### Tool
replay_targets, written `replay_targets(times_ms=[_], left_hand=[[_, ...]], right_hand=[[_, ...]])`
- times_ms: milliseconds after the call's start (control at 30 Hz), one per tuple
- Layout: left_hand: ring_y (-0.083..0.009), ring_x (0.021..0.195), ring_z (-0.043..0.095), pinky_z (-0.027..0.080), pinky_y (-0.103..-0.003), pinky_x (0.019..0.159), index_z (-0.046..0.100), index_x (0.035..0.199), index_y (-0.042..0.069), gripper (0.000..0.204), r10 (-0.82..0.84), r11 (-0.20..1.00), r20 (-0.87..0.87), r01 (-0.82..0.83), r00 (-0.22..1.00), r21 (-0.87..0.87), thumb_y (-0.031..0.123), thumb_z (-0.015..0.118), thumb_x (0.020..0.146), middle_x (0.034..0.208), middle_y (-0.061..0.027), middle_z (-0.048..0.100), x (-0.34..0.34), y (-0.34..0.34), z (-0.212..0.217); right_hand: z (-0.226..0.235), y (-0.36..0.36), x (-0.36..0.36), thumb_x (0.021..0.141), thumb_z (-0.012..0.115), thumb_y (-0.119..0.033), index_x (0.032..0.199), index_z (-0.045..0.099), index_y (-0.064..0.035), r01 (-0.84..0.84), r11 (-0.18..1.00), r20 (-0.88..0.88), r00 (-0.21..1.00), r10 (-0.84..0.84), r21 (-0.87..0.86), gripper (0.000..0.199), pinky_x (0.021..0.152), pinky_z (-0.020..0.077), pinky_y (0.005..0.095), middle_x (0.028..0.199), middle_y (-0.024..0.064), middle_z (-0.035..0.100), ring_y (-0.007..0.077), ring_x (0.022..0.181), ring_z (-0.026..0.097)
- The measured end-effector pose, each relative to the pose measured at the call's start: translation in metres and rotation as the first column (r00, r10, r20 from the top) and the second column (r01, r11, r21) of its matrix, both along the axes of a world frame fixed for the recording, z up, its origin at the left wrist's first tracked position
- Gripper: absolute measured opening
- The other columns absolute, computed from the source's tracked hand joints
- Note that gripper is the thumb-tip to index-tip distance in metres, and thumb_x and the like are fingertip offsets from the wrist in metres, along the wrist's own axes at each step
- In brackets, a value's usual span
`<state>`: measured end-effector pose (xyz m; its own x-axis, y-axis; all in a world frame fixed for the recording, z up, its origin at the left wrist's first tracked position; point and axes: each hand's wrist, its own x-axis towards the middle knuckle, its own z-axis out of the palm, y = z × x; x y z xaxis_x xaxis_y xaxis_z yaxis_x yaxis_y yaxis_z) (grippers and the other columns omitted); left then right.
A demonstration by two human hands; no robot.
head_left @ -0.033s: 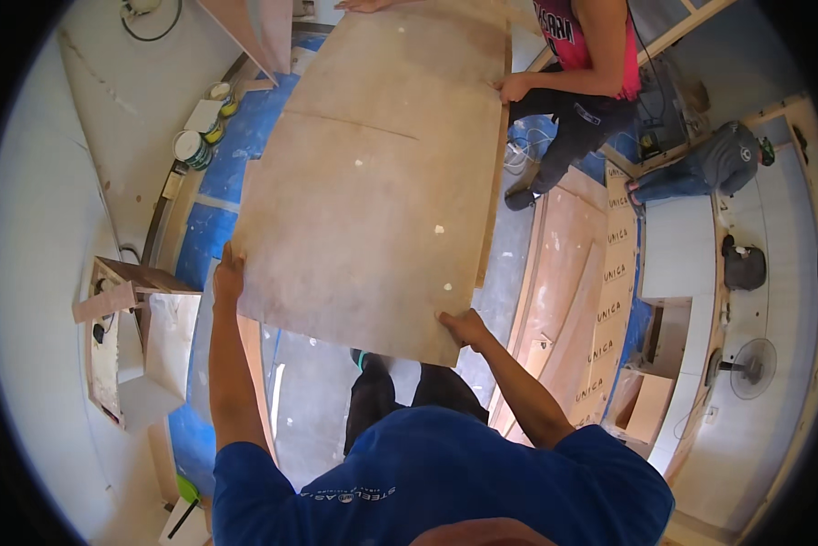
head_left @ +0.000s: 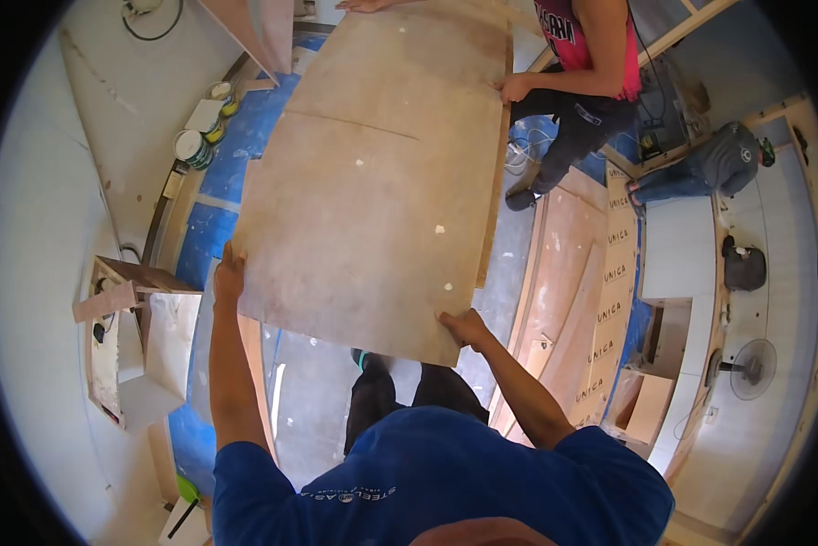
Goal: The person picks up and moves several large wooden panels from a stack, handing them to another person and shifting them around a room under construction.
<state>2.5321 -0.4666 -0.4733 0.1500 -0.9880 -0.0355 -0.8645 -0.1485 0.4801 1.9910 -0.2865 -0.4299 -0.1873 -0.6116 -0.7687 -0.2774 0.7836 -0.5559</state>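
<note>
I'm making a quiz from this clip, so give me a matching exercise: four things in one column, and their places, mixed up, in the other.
Things:
1. left hand
2. right hand
3. paint cans
4. standing fan

Places:
A. by the wall on the far right
B. on the plywood sheet's near left corner
C. on the floor left of the sheet
D. on the sheet's near right corner

Pairs: 1-B, 2-D, 3-C, 4-A

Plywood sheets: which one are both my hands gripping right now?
The big flat plywood sheet held level, left hand and right hand on its near edge; the others lean at right.
</note>
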Motion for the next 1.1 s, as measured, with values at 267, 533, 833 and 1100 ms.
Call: replay_targets(times_ms=[267, 533, 833, 1100], left_hand=[[-0.0465, 0.099, 0.060, 0.047, -0.052, 0.083, 0.038, 0.143, 0.010, 0.059, 0.062, 0.997, -0.007, -0.061, 0.998, 0.044, 0.040, 0.050, 0.093, 0.106, -0.0299, 0.062, 0.012, -0.004, 0.007], [-0.0478, 0.099, 0.059, 0.047, -0.052, 0.083, 0.041, 0.141, 0.008, 0.057, 0.037, 0.999, -0.070, -0.037, 0.997, -0.010, 0.036, 0.053, 0.093, 0.106, -0.0311, 0.062, 0.023, -0.009, 0.007], [-0.0484, 0.098, 0.059, 0.047, -0.053, 0.082, 0.043, 0.139, 0.005, 0.056, 0.014, 0.997, -0.031, -0.017, 0.999, -0.081, 0.036, 0.054, 0.092, 0.104, -0.0339, 0.060, 0.046, -0.011, -0.007], [-0.0479, 0.104, 0.057, 0.047, -0.051, 0.085, 0.041, 0.140, 0.006, 0.058, 0.051, 0.994, 0.058, -0.056, 0.997, 0.089, 0.040, 0.050, 0.095, 0.111, -0.0299, 0.060, 0.054, -0.021, 0.013]], right_hand=[[0.009, -0.009, 0.018, 0.078, 0.073, -0.041, 0.114, 0.061, 0.0012, 0.013, 1.000, 0.072, 0.997, -0.015, 0.026, 0.057, 0.052, 0.0552, 0.0351, 0.091, 0.0147, 0.068, 0.0230, 0.071, 0.068], [0.007, -0.011, 0.029, 0.081, 0.070, -0.039, 0.119, 0.059, 0.0004, 0.004, 1.000, 0.082, 0.997, -0.003, -0.013, 0.056, 0.055, 0.0570, 0.0375, 0.097, 0.0162, 0.068, 0.0268, 0.073, 0.069], [-0.011, -0.018, 0.034, 0.080, 0.071, -0.044, 0.118, 0.058, 0.0012, -0.048, 0.999, 0.060, 0.997, 0.049, -0.013, 0.061, 0.056, 0.0552, 0.0368, 0.095, 0.0158, 0.067, 0.0250, 0.075, 0.068], [-0.033, -0.016, 0.049, 0.078, 0.071, -0.042, 0.094, 0.068, 0.0050, -0.057, 0.990, -0.045, 0.998, 0.052, -0.125, 0.050, 0.053, 0.0514, 0.0354, 0.075, 0.0150, 0.069, 0.0237, 0.060, 0.066]])
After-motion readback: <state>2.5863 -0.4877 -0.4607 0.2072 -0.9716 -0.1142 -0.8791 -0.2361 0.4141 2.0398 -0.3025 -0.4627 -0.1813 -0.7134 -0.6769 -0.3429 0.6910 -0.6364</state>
